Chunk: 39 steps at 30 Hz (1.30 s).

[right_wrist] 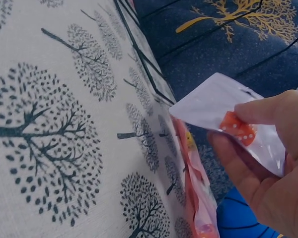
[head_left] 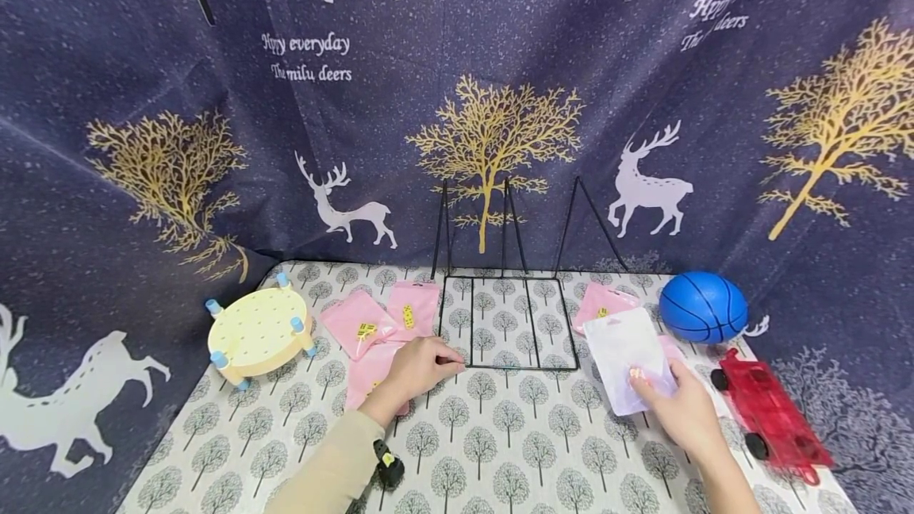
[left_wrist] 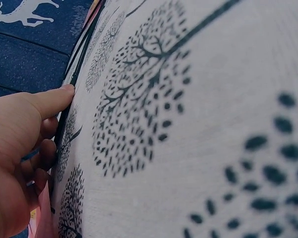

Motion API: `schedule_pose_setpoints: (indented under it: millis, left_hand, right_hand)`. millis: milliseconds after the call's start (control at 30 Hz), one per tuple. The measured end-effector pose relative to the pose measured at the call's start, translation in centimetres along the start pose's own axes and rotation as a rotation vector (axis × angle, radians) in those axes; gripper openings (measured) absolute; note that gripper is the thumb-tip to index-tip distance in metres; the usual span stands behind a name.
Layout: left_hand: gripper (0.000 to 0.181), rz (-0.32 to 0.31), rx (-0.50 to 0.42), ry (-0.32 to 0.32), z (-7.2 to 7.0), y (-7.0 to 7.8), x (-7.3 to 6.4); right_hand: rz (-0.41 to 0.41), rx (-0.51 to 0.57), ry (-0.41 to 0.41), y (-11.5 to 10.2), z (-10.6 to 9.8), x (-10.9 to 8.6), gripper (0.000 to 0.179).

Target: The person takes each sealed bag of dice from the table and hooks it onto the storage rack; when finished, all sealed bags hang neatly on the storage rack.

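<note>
A black wire rack (head_left: 503,367) stands mid-table with several uprights at its back. My left hand (head_left: 426,365) is at its front left corner, thumb and curled fingers meeting the wire; the left wrist view shows the thumb tip on it. My right hand (head_left: 687,411) pinches a whitish zip bag (head_left: 623,351) just right of the rack. Inside it are orange dice (right_wrist: 238,128) with white dots, partly covered by the thumb. Pink bags (head_left: 357,320) with yellow dice lie left of the rack. Another pink bag (head_left: 600,300) is behind the whitish one.
A pale yellow round stool-like piece (head_left: 259,331) with blue-tipped legs is at the left. On the right are a blue basketball (head_left: 703,306) and a translucent red toy cart (head_left: 771,415) with black wheels. A dark deer-print curtain (head_left: 457,46) hangs behind the table.
</note>
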<state>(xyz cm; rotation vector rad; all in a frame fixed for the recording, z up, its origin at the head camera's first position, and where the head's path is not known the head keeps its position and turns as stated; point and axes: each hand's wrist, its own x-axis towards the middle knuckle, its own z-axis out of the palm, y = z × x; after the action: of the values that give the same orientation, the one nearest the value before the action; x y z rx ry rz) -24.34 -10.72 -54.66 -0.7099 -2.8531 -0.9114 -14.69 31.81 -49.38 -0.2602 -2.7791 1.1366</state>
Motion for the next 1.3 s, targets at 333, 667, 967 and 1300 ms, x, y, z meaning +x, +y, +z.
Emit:
schedule_pose_setpoints:
  millis: [333,667,967,1300]
  left_hand:
    - [0.01,0.007,-0.003,0.011,0.1,-0.1,0.0]
    - [0.01,-0.01,0.003,0.004,0.3,-0.2,0.1]
    - [0.009,-0.016,-0.01,0.001,0.3,-0.3,0.1]
    - [0.009,-0.015,-0.006,0.003,0.2,-0.1,0.1]
  right_hand:
    - [-0.076,0.152,0.065,-1.1,0.1,0.0,0.07]
    - [-0.142,0.423,0.079,-2.4,0.0,-0.2,0.053]
    - [-0.273,0.725,0.057,-4.3,0.0,-0.4,0.034]
    - [-0.414,0.889,0.118,-6.4,-0.1,-0.2,0.039]
